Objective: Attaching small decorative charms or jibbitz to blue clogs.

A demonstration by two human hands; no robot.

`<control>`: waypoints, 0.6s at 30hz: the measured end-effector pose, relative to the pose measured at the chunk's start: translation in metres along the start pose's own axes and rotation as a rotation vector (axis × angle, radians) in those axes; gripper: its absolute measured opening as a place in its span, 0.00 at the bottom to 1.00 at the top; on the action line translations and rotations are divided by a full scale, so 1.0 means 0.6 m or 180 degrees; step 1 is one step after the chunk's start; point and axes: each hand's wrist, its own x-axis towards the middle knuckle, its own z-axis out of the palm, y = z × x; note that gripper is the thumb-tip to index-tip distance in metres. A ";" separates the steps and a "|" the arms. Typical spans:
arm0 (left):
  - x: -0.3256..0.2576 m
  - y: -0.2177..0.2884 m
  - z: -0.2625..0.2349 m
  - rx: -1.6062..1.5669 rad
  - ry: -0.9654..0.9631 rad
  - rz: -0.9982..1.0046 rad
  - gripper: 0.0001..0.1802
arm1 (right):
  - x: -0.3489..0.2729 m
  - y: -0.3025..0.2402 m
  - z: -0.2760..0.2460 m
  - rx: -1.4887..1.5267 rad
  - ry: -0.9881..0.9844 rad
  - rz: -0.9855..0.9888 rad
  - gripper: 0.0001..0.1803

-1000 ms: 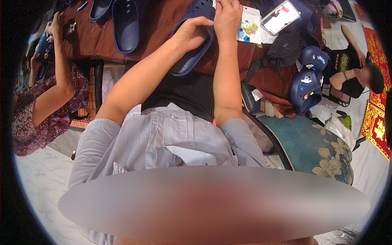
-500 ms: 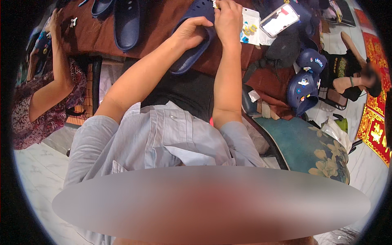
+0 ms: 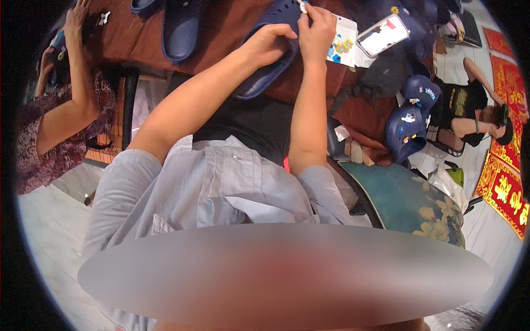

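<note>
The left hand [image 3: 269, 46] clasps the clog [image 3: 257, 84], while the right hand [image 3: 316, 36] pinches a charm [image 3: 303, 7]. Another clog [image 3: 398, 128] already carries charms [image 3: 408, 118]; on this one I see none.

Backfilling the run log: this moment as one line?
left hand: on navy clog | right hand: pinching small white piece | right of hands: white packet, colourful charms, lit phone

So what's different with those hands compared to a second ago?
The right hand has eased slightly back and rightward, showing more of the small white piece it holds. The whole view has shifted a little too. Nothing was visibly taken up or let go. The left hand stays on the dark blue clog.
</note>
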 end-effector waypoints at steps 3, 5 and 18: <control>-0.002 0.001 0.007 0.0039 -0.0118 -0.0031 0.07 | -0.002 0.014 -0.004 0.0253 -0.0046 0.0445 0.11; -0.001 -0.005 0.005 -0.0031 -0.0155 0.0013 0.07 | -0.002 0.019 -0.006 0.0386 -0.0010 0.0560 0.11; -0.015 0.002 0.025 -0.0033 -0.0041 0.0061 0.07 | 0.018 0.006 -0.020 -0.0565 -0.0538 -0.0345 0.11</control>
